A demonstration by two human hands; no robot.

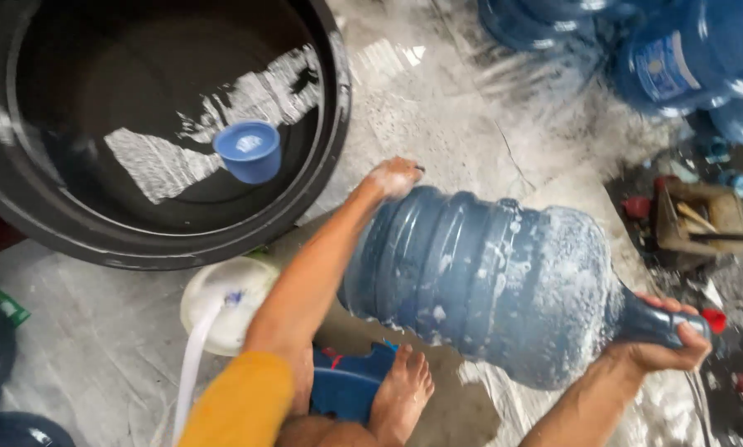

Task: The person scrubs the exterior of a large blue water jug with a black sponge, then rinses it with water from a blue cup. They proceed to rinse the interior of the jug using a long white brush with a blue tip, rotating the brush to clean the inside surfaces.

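Note:
A large blue water jug (487, 281) lies sideways in the air, foamy with soap inside. My left hand (394, 177) presses on its flat bottom end. Around the jug's narrow neck is my right hand (663, 339), just short of the red cap (715, 319). My bare foot (400, 396) rests on a low blue stool (346, 389) under the jug.
A big black tub (322, 165) of water at upper left holds a floating blue scoop (249, 151). A white bucket lid (226, 302) with a hose lies below it. Other blue jugs (678, 58) stand top right, beside a small wooden crate (702, 219) and loose caps on wet concrete.

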